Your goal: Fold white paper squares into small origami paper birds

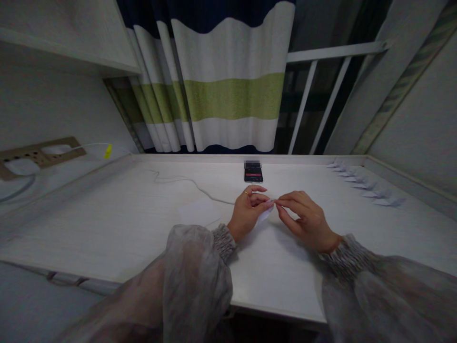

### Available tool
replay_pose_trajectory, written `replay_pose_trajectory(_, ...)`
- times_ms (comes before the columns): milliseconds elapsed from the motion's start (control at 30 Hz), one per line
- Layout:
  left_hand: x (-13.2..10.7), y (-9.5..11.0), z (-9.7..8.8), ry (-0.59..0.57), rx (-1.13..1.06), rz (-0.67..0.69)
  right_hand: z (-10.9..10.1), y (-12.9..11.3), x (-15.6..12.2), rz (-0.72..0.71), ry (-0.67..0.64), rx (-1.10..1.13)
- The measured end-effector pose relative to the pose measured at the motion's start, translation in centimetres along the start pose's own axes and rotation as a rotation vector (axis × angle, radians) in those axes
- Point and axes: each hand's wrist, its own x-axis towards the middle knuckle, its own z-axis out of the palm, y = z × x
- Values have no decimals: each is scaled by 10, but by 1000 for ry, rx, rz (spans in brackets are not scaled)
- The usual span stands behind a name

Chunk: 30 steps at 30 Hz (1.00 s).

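Note:
Both of my hands meet over the middle of a white desk (107, 224). My left hand (247, 212) is curled, its fingertips pinched on a small white piece of paper (266, 214) that hangs just above the desk. My right hand (303, 219) pinches the same paper from the right, fingertips touching those of the left. A flat white sheet of paper (200, 212) lies on the desk just left of my left hand. A row of several small folded paper figures (364, 186) stands along the desk's far right edge.
A phone (253, 172) lies on the desk beyond my hands, with a white cable (185, 181) running left from it towards a wall socket strip (39, 153). A striped curtain (228, 95) hangs behind the desk. A shelf (71, 47) overhangs the left side.

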Motion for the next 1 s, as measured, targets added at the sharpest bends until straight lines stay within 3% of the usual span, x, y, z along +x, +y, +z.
replay_pose_trajectory(333,0,0,-1,0,57,46,3,2,-2,533,2,570)
replay_pose_trajectory(433,0,0,-1,-18,77,49,4,6,-3,648,2,654)
replay_pose_trajectory(700,-1,1,-1,-36,152,92,2,3,1,644,-56,605)
replay_pose_trajectory(1000,-3,0,-2,-45,313,157,4,-1,0,678,-15,497)
